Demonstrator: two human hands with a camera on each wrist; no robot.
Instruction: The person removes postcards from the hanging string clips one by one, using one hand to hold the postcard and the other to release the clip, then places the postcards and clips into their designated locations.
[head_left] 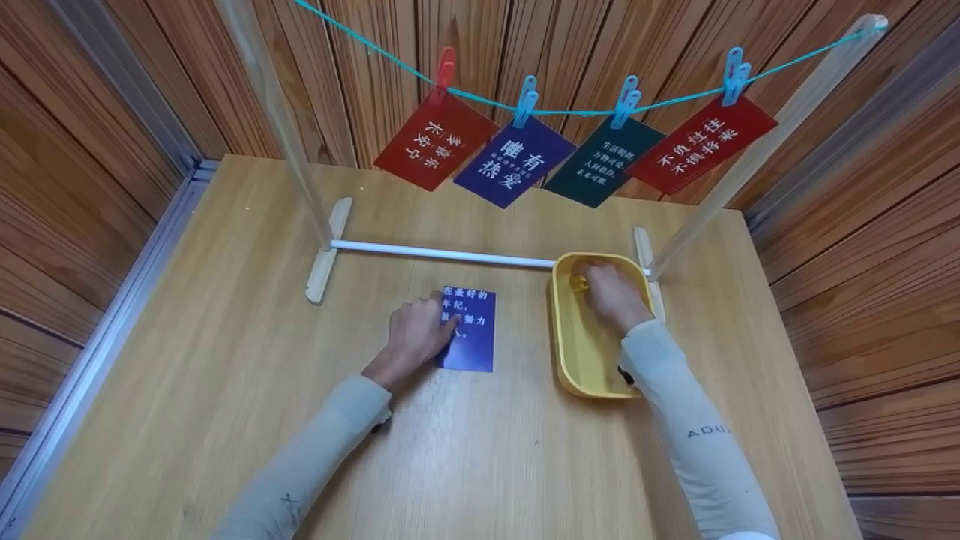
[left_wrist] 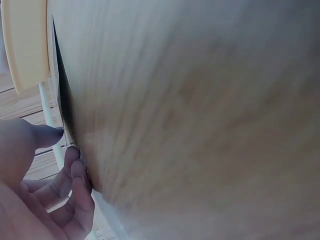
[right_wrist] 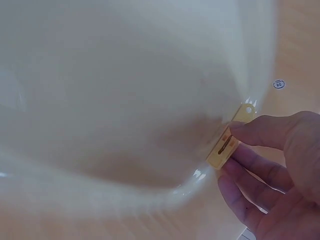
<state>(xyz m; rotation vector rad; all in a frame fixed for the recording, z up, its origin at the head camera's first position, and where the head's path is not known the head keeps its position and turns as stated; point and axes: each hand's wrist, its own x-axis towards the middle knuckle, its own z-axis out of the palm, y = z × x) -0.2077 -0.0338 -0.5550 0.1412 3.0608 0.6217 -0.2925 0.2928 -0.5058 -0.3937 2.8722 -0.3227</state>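
Note:
In the head view, my left hand (head_left: pixel 416 328) is at the left edge of a blue card with white writing (head_left: pixel 476 341). My thumb lies over the card's face, with the fingers curled at its edge. The left wrist view shows the card (left_wrist: pixel 61 90) edge-on, a dark gap between it and the tabletop, and my left hand (left_wrist: pixel 45 180) pinching it. Inside a yellow plastic basin (head_left: pixel 564 330), my right hand (head_left: pixel 613 294) pinches a yellow clothespin (right_wrist: pixel 231 142) between thumb and fingers, close to the basin's corner.
A teal string (head_left: pixel 570 112) runs between two posts. Several cards hang from it, such as a red card (head_left: pixel 435 142) under a red clothespin (head_left: pixel 446 67) and a dark green card (head_left: pixel 600 165) under a blue one. A white rod (head_left: pixel 442 253) joins the posts' feet.

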